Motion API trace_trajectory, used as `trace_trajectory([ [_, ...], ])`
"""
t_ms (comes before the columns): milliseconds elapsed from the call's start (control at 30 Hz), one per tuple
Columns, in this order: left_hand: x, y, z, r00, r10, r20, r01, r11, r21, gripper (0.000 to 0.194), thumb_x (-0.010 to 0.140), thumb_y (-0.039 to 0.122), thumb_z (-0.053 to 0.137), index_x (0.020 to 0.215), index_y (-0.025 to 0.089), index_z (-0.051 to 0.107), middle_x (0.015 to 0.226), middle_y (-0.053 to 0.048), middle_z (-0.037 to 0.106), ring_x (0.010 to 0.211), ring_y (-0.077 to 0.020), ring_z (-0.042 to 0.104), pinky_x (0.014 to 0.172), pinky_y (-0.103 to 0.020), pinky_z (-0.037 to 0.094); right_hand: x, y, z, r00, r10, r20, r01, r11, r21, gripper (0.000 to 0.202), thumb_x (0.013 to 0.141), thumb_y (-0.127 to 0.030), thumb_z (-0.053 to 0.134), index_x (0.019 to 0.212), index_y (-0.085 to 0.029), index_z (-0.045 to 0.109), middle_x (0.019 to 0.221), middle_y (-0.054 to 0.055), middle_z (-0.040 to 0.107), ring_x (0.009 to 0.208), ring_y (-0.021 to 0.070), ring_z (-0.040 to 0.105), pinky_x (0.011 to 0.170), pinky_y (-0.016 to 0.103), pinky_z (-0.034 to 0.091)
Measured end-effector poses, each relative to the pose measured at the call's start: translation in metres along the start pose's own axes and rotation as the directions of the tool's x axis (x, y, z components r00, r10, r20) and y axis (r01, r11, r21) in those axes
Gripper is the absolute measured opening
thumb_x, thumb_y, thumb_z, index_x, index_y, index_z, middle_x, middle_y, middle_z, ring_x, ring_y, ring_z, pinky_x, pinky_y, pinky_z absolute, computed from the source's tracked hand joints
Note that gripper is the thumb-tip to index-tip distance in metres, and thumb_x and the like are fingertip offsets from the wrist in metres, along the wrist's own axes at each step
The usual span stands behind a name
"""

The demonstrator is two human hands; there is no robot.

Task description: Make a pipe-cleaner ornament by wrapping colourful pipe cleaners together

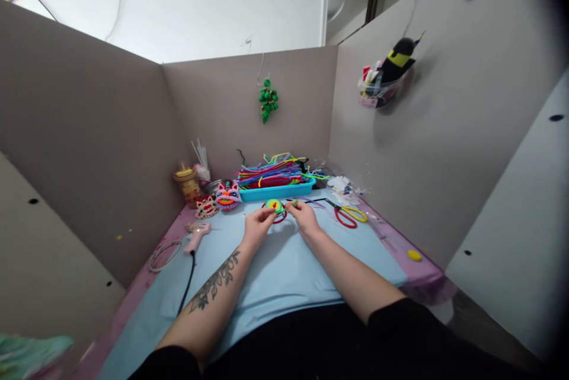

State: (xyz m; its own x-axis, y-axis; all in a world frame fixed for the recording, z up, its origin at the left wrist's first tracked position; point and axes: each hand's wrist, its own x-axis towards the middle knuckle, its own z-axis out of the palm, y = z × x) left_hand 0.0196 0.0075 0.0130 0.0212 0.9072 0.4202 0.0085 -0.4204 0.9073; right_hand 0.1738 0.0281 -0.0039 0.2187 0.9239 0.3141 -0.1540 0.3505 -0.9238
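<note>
Over the middle of the blue-covered table, my left hand [258, 226] is closed in a pinch at the near edge of a small round pipe-cleaner piece [272, 204]. The piece is yellow and green with a red mark at its centre, and a red loop [280, 220] shows under it. Close beside it, my right hand [304, 217] pinches a short green pipe cleaner [293, 203]. Both hands' fingertips are only slightly apart. Whether the green strand runs on into the round piece is too small to tell.
Behind the hands stands a blue tray [278, 192] heaped with pipe cleaners. Scissors [347, 215] with red and yellow handles lie right. To the left are a pink glue gun [197, 236] with a cord, two lion-head figures [228, 196] and a cup [187, 184]. Grey partitions [249, 113] enclose the table.
</note>
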Motion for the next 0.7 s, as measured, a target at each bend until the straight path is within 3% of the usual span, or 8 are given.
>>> trace_trajectory([
  [67, 0.001, -0.003, -0.002, 1.000, 0.019, -0.020, -0.019, 1.000, -0.003, 0.026, 0.064, 0.031, 0.072, 0.084, 0.015, 0.070, 0.080, -0.007, 0.072, 0.071, -0.0181, 0.066, 0.069, -0.030, 0.051, -0.001, 0.003, 0.002, 1.000, -0.010, 0.024, 0.010, 1.000, -0.005, 0.030, 0.065, -0.045, 0.067, 0.077, -0.018, 0.063, 0.073, 0.001, 0.062, 0.072, 0.0169, 0.054, 0.072, 0.030, 0.042],
  [167, 0.003, -0.008, -0.005, 0.998, 0.046, -0.036, -0.045, 0.999, 0.023, 0.027, 0.065, 0.032, 0.072, 0.086, 0.015, 0.070, 0.081, -0.007, 0.071, 0.070, -0.0173, 0.065, 0.068, -0.029, 0.051, -0.006, 0.006, 0.005, 0.997, -0.051, 0.064, 0.055, 0.996, -0.065, 0.034, 0.062, -0.044, 0.070, 0.085, -0.020, 0.065, 0.101, 0.005, 0.062, 0.096, 0.0217, 0.054, 0.085, 0.034, 0.040],
  [300, 0.003, -0.008, -0.006, 0.999, 0.048, -0.009, -0.047, 0.998, 0.039, 0.025, 0.064, 0.032, 0.072, 0.083, 0.015, 0.070, 0.078, -0.006, 0.071, 0.068, -0.0170, 0.064, 0.067, -0.029, 0.051, -0.009, 0.004, 0.006, 0.993, -0.029, 0.116, 0.041, 0.994, -0.105, 0.032, 0.061, -0.046, 0.071, 0.078, -0.020, 0.068, 0.127, 0.009, 0.049, 0.116, 0.0268, 0.045, 0.092, 0.037, 0.037],
  [567, 0.004, -0.005, -0.007, 0.993, 0.003, 0.119, 0.004, 0.998, -0.055, 0.026, 0.062, 0.031, 0.075, 0.081, 0.014, 0.068, 0.073, -0.004, 0.070, 0.066, -0.0165, 0.064, 0.066, -0.030, 0.052, -0.010, 0.000, 0.009, 0.973, -0.027, 0.227, 0.008, 0.996, 0.084, 0.029, 0.062, -0.047, 0.072, 0.059, -0.019, 0.064, 0.115, 0.007, 0.057, 0.114, 0.0257, 0.048, 0.102, 0.040, 0.028],
  [700, 0.004, -0.009, -0.006, 0.990, 0.022, 0.136, -0.015, 0.999, -0.052, 0.026, 0.063, 0.031, 0.074, 0.082, 0.014, 0.068, 0.075, -0.005, 0.070, 0.067, -0.0166, 0.064, 0.066, -0.029, 0.051, -0.010, 0.004, 0.011, 0.983, 0.000, 0.183, -0.026, 0.990, 0.140, 0.029, 0.059, -0.045, 0.075, 0.056, -0.019, 0.062, 0.114, 0.005, 0.057, 0.112, 0.0259, 0.048, 0.102, 0.042, 0.029],
])
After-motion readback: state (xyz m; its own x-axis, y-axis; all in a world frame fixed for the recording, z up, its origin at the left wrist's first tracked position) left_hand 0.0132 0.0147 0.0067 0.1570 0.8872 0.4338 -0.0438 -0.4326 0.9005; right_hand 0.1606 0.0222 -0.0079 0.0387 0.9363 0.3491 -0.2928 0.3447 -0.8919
